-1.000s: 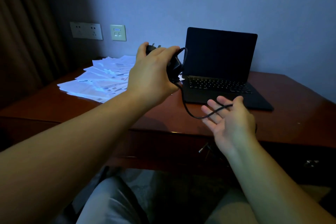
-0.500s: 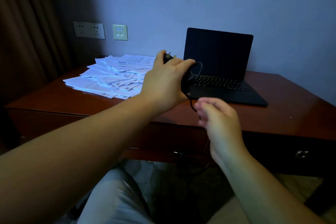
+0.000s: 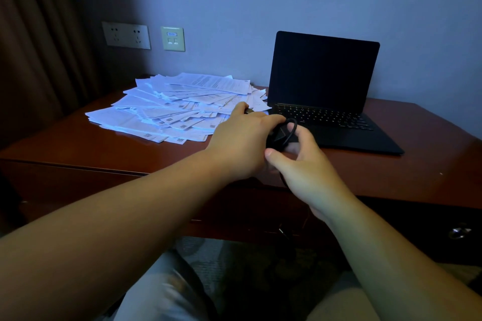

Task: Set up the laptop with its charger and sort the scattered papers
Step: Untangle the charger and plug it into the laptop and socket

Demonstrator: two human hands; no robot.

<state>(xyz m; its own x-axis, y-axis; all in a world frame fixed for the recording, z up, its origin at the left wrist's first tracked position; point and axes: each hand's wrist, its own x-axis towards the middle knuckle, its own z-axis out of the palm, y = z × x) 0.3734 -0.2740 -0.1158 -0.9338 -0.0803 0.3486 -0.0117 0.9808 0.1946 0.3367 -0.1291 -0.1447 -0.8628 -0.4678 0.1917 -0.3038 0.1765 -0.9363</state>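
Head view: left hand [image 3: 241,142] gripping the black charger [image 3: 277,136] just in front of the laptop [image 3: 323,91], left of its keyboard. Right hand [image 3: 306,169] curled around the charger's cord [image 3: 293,129]. Papers [image 3: 182,107] fanned out left of the laptop, on the desk [image 3: 78,138].

Both hands grip charger [image 3: 278,136] beside open laptop [image 3: 323,91].

Brown curtain [image 3: 39,47] left; wall sockets [image 3: 126,35] above red-brown desk [image 3: 104,143]; patterned carpet [image 3: 234,263] below.
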